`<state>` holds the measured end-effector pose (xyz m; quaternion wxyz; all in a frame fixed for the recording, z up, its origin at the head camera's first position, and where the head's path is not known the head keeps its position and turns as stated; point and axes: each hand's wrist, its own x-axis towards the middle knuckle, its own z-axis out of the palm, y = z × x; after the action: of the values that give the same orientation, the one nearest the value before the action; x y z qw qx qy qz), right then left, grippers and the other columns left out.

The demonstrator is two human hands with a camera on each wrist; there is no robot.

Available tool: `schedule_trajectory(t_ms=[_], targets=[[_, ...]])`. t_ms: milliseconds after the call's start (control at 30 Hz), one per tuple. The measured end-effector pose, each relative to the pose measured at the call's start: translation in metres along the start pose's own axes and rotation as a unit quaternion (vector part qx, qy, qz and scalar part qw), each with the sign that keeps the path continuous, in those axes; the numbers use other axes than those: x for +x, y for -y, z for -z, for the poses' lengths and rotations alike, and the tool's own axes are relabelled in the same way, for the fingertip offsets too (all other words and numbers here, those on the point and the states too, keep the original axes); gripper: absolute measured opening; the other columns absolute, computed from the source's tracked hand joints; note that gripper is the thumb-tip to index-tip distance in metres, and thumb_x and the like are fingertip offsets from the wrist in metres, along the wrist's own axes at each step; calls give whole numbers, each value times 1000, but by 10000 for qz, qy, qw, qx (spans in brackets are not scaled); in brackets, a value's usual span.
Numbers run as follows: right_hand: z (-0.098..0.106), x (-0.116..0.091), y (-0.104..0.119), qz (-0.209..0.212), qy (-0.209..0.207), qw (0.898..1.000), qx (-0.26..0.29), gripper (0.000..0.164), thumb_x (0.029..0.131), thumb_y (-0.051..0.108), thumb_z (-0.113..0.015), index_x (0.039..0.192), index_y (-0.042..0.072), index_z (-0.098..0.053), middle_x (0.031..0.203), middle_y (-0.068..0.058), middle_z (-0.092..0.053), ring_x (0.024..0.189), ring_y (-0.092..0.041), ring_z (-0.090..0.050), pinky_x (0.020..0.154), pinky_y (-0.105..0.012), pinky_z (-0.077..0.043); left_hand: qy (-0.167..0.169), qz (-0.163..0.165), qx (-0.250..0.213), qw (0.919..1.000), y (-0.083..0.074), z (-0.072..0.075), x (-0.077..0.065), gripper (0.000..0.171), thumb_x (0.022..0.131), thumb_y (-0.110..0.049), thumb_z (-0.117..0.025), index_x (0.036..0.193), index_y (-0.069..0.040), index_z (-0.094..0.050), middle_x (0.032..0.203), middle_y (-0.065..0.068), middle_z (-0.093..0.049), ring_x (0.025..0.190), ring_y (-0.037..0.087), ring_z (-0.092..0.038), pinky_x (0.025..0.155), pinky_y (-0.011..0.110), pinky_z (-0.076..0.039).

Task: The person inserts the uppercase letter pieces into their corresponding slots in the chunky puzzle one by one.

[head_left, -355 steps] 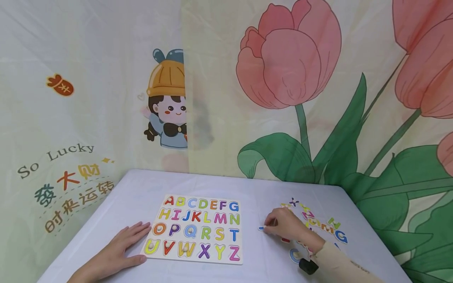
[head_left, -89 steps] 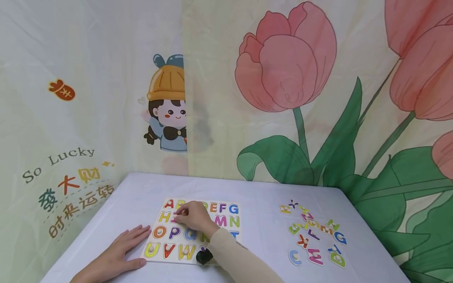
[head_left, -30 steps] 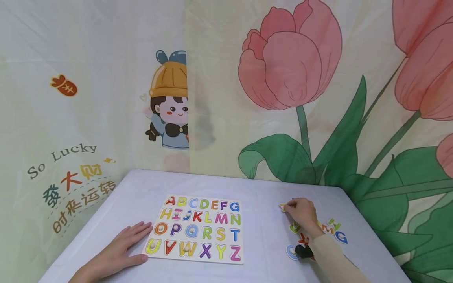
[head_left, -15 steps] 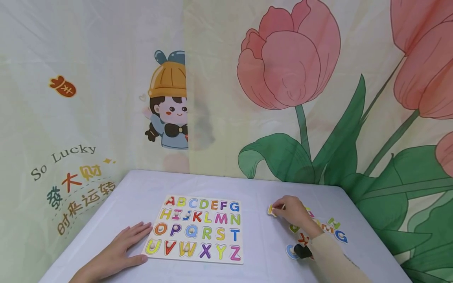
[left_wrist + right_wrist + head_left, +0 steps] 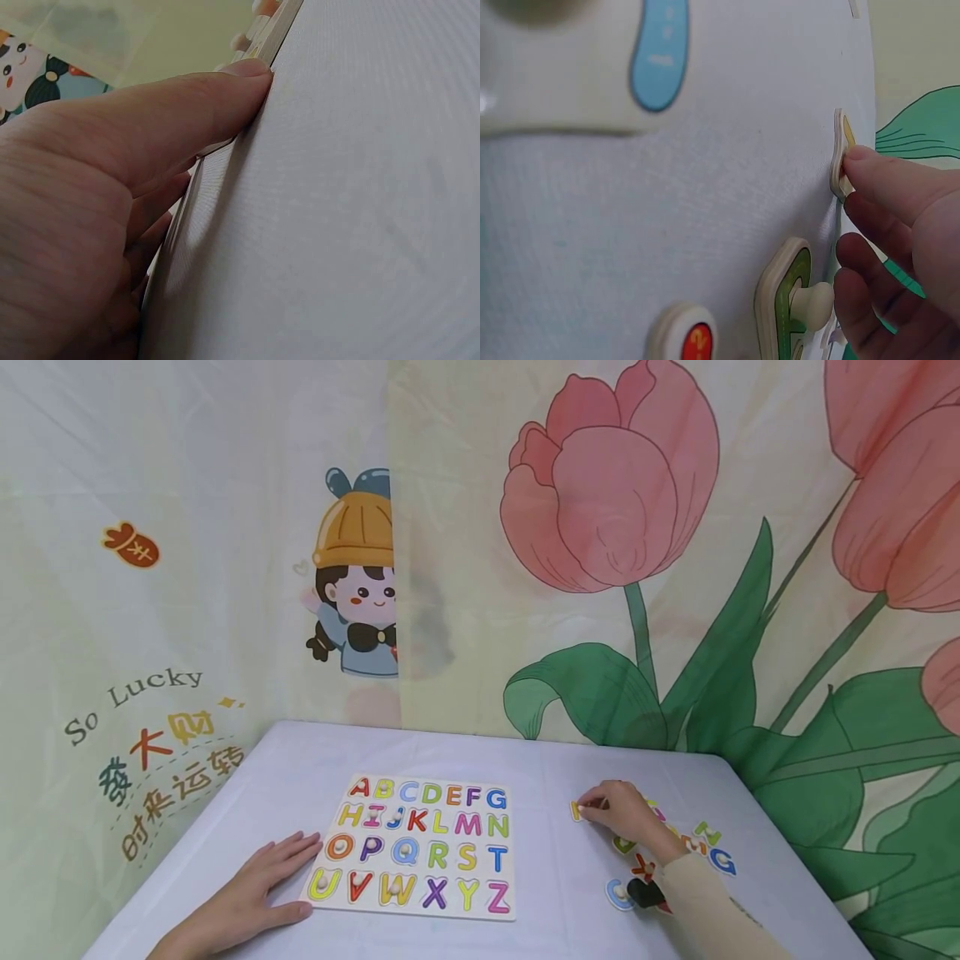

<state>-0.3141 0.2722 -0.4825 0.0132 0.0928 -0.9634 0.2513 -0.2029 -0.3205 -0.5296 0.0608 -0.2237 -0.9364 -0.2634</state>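
My right hand (image 5: 626, 817) pinches a yellow letter H puzzle piece (image 5: 575, 811) between thumb and fingertips, left of the loose letters. In the right wrist view the piece (image 5: 838, 161) stands on edge-on view at the thumb tip; its face is mostly hidden. My left hand (image 5: 258, 881) rests flat on the table, fingertips and thumb at the left edge of the alphabet board (image 5: 412, 912). The left wrist view shows the thumb (image 5: 225, 97) against the board's edge. Several letters on the board bear knobs, among them the blue J (image 5: 393, 817) and pale blue Q (image 5: 405, 852).
Loose knobbed letters lie under and around my right forearm: a blue C (image 5: 617, 893), a red K (image 5: 643, 866), a blue G (image 5: 723, 862) and a green N (image 5: 707, 833). The sleeve hides others. A printed curtain (image 5: 450, 568) hangs behind the white table (image 5: 547, 893).
Earlier my right hand held a blue piece, then was over the board; J now bears a knob. Back at the loose letters, it has drawn the H left. The left hand stays put.
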Motion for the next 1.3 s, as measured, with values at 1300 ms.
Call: schedule_trajectory(t_ms=[1300], targets=[[-48,10,113,-245,-304,9890,1424,13,91,26,-86,102,19,-84,93,5,-72,84,-18,-60,67,-30,-55,-151,-47,-19,9999,4,-3,-1,81,87,-57,-80,154,-17,-58,158,8,-56,151,-15,-18,114,-2,7]])
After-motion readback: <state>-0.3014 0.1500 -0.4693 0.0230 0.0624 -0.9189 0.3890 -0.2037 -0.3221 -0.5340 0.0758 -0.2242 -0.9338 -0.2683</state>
